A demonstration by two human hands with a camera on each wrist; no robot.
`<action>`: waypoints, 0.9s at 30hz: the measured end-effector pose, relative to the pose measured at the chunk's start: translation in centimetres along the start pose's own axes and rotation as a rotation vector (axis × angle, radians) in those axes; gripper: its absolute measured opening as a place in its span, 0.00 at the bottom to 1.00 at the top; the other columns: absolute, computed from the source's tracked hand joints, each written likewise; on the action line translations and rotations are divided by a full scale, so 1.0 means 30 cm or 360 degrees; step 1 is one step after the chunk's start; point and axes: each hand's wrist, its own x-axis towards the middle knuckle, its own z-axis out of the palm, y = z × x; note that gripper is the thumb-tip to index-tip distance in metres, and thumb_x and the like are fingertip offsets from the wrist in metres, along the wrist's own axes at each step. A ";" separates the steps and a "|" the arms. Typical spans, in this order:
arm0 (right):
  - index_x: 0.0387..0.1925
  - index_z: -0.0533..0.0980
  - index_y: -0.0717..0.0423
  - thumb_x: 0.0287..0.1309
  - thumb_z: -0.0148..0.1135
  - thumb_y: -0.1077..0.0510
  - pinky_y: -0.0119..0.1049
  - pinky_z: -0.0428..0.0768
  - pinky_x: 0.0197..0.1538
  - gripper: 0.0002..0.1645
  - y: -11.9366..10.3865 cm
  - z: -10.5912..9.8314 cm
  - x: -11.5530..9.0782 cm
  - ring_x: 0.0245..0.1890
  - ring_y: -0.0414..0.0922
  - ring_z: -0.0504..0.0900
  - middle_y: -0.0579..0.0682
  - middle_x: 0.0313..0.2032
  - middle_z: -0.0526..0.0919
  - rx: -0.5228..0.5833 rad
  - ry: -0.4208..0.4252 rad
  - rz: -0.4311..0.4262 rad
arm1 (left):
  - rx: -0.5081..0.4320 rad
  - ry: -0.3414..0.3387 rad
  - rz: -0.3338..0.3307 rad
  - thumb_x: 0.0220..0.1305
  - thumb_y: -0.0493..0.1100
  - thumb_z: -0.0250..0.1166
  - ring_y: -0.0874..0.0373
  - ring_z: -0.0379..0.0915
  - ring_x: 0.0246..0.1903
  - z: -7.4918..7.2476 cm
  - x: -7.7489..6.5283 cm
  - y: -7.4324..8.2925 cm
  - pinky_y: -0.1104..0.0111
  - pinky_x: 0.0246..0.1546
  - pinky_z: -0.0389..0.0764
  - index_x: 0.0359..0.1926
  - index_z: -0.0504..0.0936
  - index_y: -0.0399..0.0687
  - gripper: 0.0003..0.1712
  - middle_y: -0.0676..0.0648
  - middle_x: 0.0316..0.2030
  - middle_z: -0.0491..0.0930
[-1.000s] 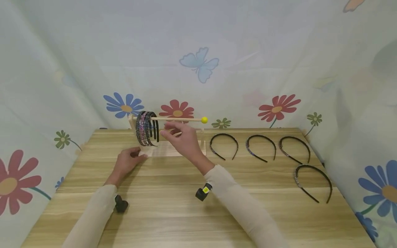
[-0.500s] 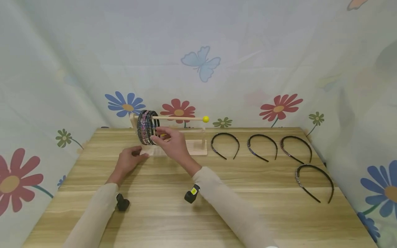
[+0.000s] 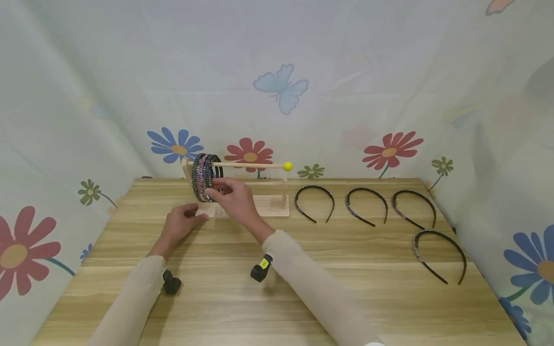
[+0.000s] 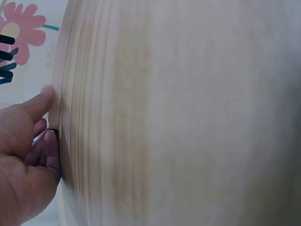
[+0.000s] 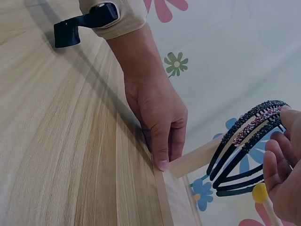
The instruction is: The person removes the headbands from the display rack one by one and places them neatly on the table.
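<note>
Wrist label illegible, right grip around headbands, left grip around stand base.

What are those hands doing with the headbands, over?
Left hand holds wooden stand. Right hand pinches hung headbands. Four loose headbands lie right of the stand. Nothing visibly blocking.

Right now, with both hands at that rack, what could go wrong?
The rack could tip if the right hand pushes too hard, though the left hand holds it. Its headbands hang bunched at one end of the rod, so they might snag each other. The nearest loose headband lies close to the table's right edge and could be knocked off.
</note>
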 end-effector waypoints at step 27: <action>0.49 0.86 0.54 0.64 0.71 0.50 0.23 0.82 0.40 0.16 0.004 -0.003 0.015 0.38 0.33 0.84 0.47 0.41 0.90 -0.0095 -0.0004 0.0024 | -0.0025 0.0004 0.0002 0.66 0.53 0.72 0.36 0.78 0.57 0.006 0.007 -0.014 0.44 0.59 0.77 0.65 0.75 0.28 0.38 0.29 0.59 0.79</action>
